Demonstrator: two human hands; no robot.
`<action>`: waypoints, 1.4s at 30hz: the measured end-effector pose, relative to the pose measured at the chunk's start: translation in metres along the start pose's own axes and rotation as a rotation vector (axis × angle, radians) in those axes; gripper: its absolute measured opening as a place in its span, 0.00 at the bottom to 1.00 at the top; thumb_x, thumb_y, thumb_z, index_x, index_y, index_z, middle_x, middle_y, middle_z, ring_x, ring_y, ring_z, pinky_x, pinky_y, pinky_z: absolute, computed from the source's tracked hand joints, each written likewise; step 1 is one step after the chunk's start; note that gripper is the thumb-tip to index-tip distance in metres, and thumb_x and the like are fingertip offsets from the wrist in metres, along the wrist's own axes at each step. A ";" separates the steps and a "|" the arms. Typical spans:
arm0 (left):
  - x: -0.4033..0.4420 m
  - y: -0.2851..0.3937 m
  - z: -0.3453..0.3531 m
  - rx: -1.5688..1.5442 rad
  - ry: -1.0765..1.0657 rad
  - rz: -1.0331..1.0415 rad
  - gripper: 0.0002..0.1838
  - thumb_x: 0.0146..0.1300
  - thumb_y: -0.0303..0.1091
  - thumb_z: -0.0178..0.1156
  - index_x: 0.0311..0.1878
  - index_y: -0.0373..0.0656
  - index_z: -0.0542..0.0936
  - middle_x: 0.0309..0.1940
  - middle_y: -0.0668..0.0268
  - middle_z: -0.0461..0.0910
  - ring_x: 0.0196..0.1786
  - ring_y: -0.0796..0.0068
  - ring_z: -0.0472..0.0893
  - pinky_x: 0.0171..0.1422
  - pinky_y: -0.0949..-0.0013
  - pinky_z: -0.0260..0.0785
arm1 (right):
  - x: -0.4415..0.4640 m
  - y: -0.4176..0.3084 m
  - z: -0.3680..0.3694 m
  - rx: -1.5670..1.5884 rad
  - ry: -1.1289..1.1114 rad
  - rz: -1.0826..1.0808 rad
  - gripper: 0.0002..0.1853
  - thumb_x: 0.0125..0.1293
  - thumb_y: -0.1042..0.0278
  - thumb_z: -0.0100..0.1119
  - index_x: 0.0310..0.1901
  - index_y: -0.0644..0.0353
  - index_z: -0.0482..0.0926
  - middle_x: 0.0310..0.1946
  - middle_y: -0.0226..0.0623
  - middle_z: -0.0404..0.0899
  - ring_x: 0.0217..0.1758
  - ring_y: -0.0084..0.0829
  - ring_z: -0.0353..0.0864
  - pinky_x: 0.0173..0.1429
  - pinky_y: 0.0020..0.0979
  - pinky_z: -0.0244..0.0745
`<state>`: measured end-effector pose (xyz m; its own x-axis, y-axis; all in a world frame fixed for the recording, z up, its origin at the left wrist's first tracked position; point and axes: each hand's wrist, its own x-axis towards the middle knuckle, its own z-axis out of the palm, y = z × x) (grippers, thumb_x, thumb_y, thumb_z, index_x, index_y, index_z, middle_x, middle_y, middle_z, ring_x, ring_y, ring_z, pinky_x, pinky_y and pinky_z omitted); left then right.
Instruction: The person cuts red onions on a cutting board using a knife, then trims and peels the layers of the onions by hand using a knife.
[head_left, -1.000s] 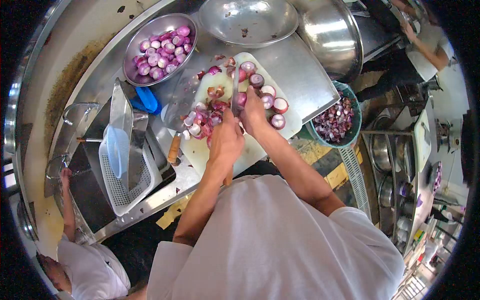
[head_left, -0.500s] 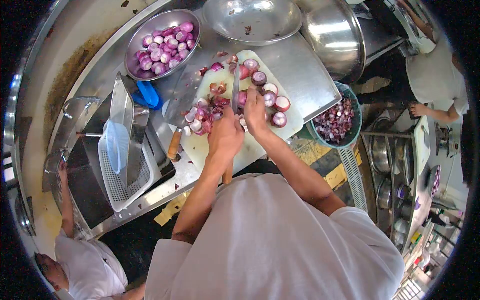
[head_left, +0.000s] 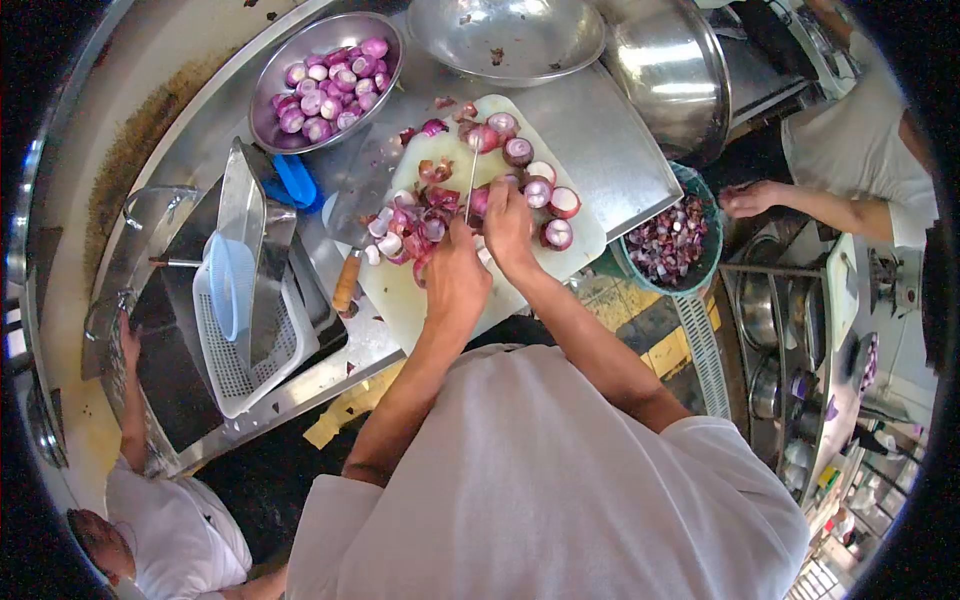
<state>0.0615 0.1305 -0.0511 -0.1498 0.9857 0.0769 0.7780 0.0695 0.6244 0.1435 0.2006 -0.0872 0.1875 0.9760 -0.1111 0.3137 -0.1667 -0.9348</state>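
Observation:
My left hand is closed round the handle of a knife, its narrow blade pointing away from me over the white cutting board. Close to the blade, my right hand has its fingers curled on a red onion, which they partly cover. Several trimmed red onions sit on the board to the right of my right hand. Left of the knife lies a heap of onion skins and cut ends. A cleaver with a wooden handle rests at the board's left edge.
A metal bowl of peeled onions stands back left. Behind the board are a wide metal bowl and a large pot. A green basket holds onion scraps. Co-workers stand right and left, one hand near the basket.
The knife blade has turned to look thinner, and my left hand has shifted slightly. The right-hand co-worker's hand has moved from the counter towards the green basket.

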 end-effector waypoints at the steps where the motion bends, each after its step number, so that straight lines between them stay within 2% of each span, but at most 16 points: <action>1: -0.003 -0.002 0.000 0.007 -0.020 -0.015 0.12 0.56 0.17 0.54 0.45 0.30 0.71 0.27 0.40 0.79 0.34 0.35 0.81 0.39 0.41 0.72 | 0.000 0.006 0.003 -0.001 -0.011 -0.012 0.29 0.77 0.49 0.38 0.38 0.72 0.78 0.32 0.63 0.80 0.37 0.56 0.79 0.48 0.50 0.70; 8: -0.021 -0.008 -0.002 -0.044 0.004 -0.057 0.12 0.56 0.17 0.53 0.45 0.30 0.71 0.29 0.38 0.78 0.35 0.32 0.79 0.40 0.40 0.70 | -0.015 0.030 0.012 0.047 -0.102 0.023 0.28 0.77 0.51 0.38 0.36 0.72 0.77 0.28 0.57 0.80 0.31 0.51 0.79 0.42 0.47 0.73; 10: -0.026 -0.014 -0.009 -0.016 -0.085 -0.066 0.14 0.57 0.17 0.55 0.48 0.32 0.71 0.30 0.43 0.81 0.33 0.39 0.82 0.38 0.45 0.73 | -0.023 0.013 0.005 -0.001 -0.094 0.003 0.26 0.78 0.55 0.36 0.36 0.72 0.76 0.28 0.66 0.77 0.35 0.68 0.76 0.44 0.54 0.70; 11: -0.029 -0.018 -0.016 0.011 -0.176 -0.071 0.16 0.57 0.18 0.57 0.50 0.33 0.72 0.32 0.49 0.84 0.31 0.46 0.84 0.36 0.50 0.76 | -0.026 0.015 0.004 0.000 -0.090 0.009 0.26 0.78 0.55 0.36 0.36 0.72 0.76 0.28 0.66 0.77 0.35 0.68 0.76 0.44 0.54 0.70; 12: -0.032 -0.023 -0.025 0.014 -0.188 -0.065 0.16 0.57 0.18 0.57 0.50 0.33 0.72 0.32 0.49 0.84 0.31 0.46 0.84 0.36 0.50 0.76 | -0.029 0.018 0.001 0.047 -0.086 -0.022 0.27 0.78 0.54 0.37 0.35 0.72 0.76 0.25 0.61 0.77 0.31 0.62 0.78 0.41 0.52 0.71; 14: -0.039 -0.033 -0.048 -0.395 -0.349 -0.222 0.13 0.65 0.22 0.55 0.53 0.37 0.73 0.34 0.54 0.86 0.25 0.59 0.85 0.29 0.58 0.76 | -0.037 0.026 -0.013 0.094 -0.041 -0.031 0.27 0.78 0.53 0.38 0.35 0.71 0.77 0.22 0.57 0.78 0.28 0.57 0.79 0.38 0.50 0.73; 16: -0.048 -0.039 -0.070 -0.441 -0.415 -0.215 0.11 0.69 0.25 0.53 0.53 0.38 0.73 0.35 0.56 0.86 0.24 0.64 0.84 0.27 0.61 0.75 | -0.048 0.036 -0.039 0.321 -0.357 0.173 0.30 0.79 0.43 0.37 0.37 0.65 0.78 0.28 0.40 0.80 0.27 0.30 0.80 0.31 0.33 0.75; 19: -0.051 -0.034 -0.090 -0.359 -0.582 -0.190 0.09 0.74 0.28 0.49 0.52 0.37 0.74 0.36 0.59 0.87 0.20 0.74 0.83 0.24 0.67 0.73 | -0.080 0.067 -0.071 0.598 -0.319 0.374 0.29 0.79 0.42 0.36 0.41 0.62 0.78 0.31 0.37 0.81 0.28 0.28 0.79 0.31 0.31 0.76; 24: -0.048 -0.014 -0.071 -0.179 -0.953 -0.067 0.10 0.75 0.30 0.48 0.51 0.36 0.74 0.37 0.59 0.85 0.24 0.71 0.84 0.33 0.64 0.73 | -0.150 0.103 -0.112 0.778 0.048 0.558 0.27 0.79 0.44 0.38 0.41 0.61 0.77 0.29 0.39 0.80 0.26 0.28 0.78 0.30 0.29 0.75; 32: -0.112 0.012 -0.002 0.138 -1.310 0.333 0.10 0.74 0.32 0.49 0.49 0.35 0.73 0.32 0.52 0.85 0.23 0.58 0.84 0.32 0.54 0.75 | -0.272 0.141 -0.183 1.001 0.903 0.499 0.21 0.77 0.52 0.41 0.38 0.61 0.77 0.27 0.39 0.80 0.23 0.27 0.77 0.25 0.26 0.69; 35: -0.154 0.020 0.025 0.282 -1.375 0.372 0.09 0.73 0.31 0.50 0.45 0.34 0.72 0.31 0.51 0.85 0.24 0.58 0.85 0.32 0.53 0.75 | -0.313 0.166 -0.209 1.072 1.032 0.474 0.21 0.77 0.51 0.42 0.38 0.61 0.76 0.27 0.40 0.80 0.23 0.27 0.77 0.24 0.26 0.68; 36: -0.170 0.028 0.032 0.349 -1.386 0.434 0.08 0.71 0.30 0.51 0.43 0.33 0.72 0.30 0.46 0.83 0.29 0.48 0.85 0.35 0.48 0.75 | -0.326 0.172 -0.219 1.093 1.049 0.478 0.22 0.77 0.51 0.42 0.37 0.61 0.76 0.27 0.40 0.80 0.22 0.27 0.77 0.24 0.26 0.68; 37: -0.185 0.023 0.045 0.371 -1.393 0.468 0.08 0.71 0.30 0.51 0.43 0.33 0.72 0.30 0.46 0.83 0.29 0.48 0.85 0.35 0.48 0.75 | -0.339 0.177 -0.227 1.113 1.080 0.465 0.22 0.77 0.51 0.42 0.37 0.61 0.76 0.27 0.40 0.80 0.22 0.27 0.77 0.24 0.26 0.68; 39: -0.215 0.014 0.073 0.383 -1.349 0.849 0.07 0.69 0.29 0.52 0.43 0.34 0.72 0.31 0.40 0.81 0.35 0.38 0.82 0.39 0.42 0.73 | -0.365 0.186 -0.243 1.127 1.110 0.397 0.22 0.77 0.51 0.42 0.36 0.60 0.77 0.27 0.39 0.81 0.22 0.27 0.77 0.24 0.26 0.68; 40: -0.240 0.044 0.072 0.469 -1.348 0.871 0.08 0.68 0.29 0.53 0.44 0.34 0.73 0.31 0.36 0.80 0.40 0.31 0.79 0.43 0.38 0.70 | -0.382 0.185 -0.255 1.115 1.120 0.398 0.21 0.77 0.51 0.42 0.36 0.60 0.77 0.26 0.38 0.81 0.22 0.27 0.78 0.24 0.26 0.69; 42: -0.279 0.067 0.090 0.521 -1.388 0.954 0.08 0.68 0.29 0.53 0.44 0.33 0.73 0.31 0.36 0.80 0.40 0.32 0.79 0.44 0.38 0.70 | -0.415 0.197 -0.273 1.146 1.157 0.344 0.21 0.77 0.52 0.42 0.36 0.59 0.77 0.27 0.38 0.81 0.22 0.26 0.78 0.24 0.25 0.69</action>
<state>0.2104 -0.1260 -0.1010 0.7985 0.0795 -0.5967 0.4140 -0.7922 0.4485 0.3817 -0.2752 -0.1331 0.8080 0.2174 -0.5477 -0.5881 0.3558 -0.7263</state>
